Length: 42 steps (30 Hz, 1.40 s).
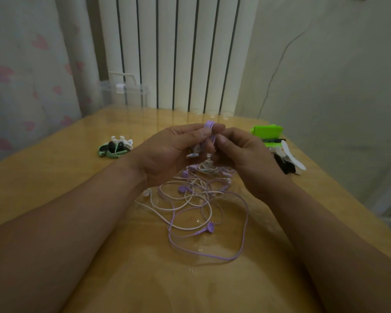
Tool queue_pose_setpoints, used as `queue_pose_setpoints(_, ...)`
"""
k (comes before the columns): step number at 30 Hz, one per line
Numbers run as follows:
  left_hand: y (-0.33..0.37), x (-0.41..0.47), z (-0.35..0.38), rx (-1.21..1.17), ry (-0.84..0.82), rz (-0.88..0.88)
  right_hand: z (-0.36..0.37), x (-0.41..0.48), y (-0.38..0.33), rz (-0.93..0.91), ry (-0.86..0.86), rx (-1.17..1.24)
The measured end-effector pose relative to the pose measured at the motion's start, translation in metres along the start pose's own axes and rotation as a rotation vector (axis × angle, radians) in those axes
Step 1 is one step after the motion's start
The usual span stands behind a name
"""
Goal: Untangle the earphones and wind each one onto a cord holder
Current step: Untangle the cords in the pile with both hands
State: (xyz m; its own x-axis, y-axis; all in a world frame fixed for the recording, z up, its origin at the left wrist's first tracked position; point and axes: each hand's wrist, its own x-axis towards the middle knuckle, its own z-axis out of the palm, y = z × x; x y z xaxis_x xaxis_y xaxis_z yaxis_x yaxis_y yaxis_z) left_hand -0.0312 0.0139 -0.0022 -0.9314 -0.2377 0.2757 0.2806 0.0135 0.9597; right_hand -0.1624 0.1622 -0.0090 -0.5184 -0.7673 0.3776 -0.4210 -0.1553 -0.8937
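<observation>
Head view: two hands raised over the bench (pixel 54 181), both on one purple coil (pixel 210 125). Left hand (pixel 167 152) has its fingers curled round it, right hand (pixel 242 159) pinches it thumb-to-finger, so both are gripping. Under them a loose tangle (pixel 196 199) of purple and white cords lies on the bench. I count three purple earbuds (pixel 209 228) and one white earbud (pixel 146 192). Far left: one green wound set (pixel 113 151), white pieces touching it. Far right: one green case (pixel 266 130), with a pile of holders (pixel 290 162) just beside it in white and black, count unclear.
</observation>
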Motion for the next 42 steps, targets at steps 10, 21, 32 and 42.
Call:
queue_pose_setpoints(10,0.000,-0.001,0.010,0.050,0.106,0.020,0.004,0.003,0.001,-0.032,0.116,-0.166)
queue_pose_setpoints(21,-0.005,0.002,0.008,-0.005,0.093,-0.010,0.004,-0.001,-0.004,-0.016,0.037,-0.156)
queue_pose_setpoints(32,-0.011,0.006,0.005,-0.119,0.148,-0.045,-0.033,0.007,-0.017,0.033,0.405,-0.209)
queue_pose_setpoints(42,-0.019,0.007,0.007,-0.009,0.197,-0.053,-0.058,0.016,0.006,0.100,0.448,-0.513)
